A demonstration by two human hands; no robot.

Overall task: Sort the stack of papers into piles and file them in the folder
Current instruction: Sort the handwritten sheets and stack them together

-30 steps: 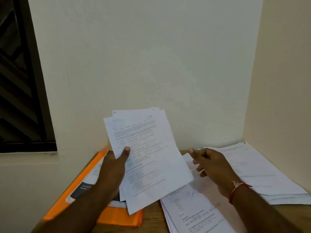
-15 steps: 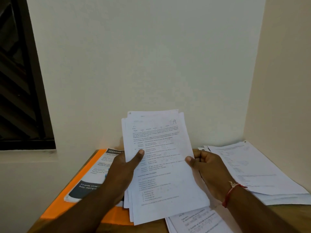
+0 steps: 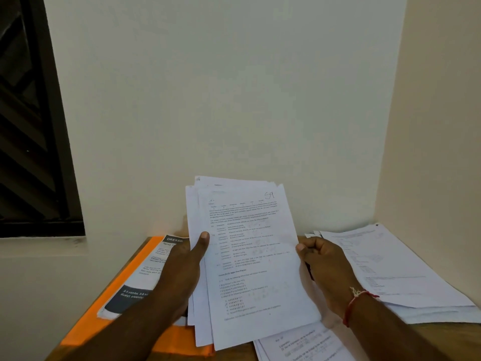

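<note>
I hold a stack of printed white papers (image 3: 250, 256) upright above the desk. My left hand (image 3: 187, 267) grips its left edge, thumb on the front sheet. My right hand (image 3: 322, 267) pinches the right edge, fingers curled behind the sheets. An orange folder (image 3: 130, 277) lies flat at the left with a printed leaflet (image 3: 145, 272) on top of it. One pile of papers (image 3: 385, 269) lies at the right by the wall. Another pile (image 3: 307, 345) lies under the held stack at the front.
The wooden desk (image 3: 442, 337) sits in a corner, with a white wall behind and a cream wall at the right. A dark window (image 3: 31, 126) and its sill are at the left, beyond the desk's left edge.
The held stack has turned from tilted to nearly upright and moved right. My right hand, free one second ago, has closed onto the stack's right edge.
</note>
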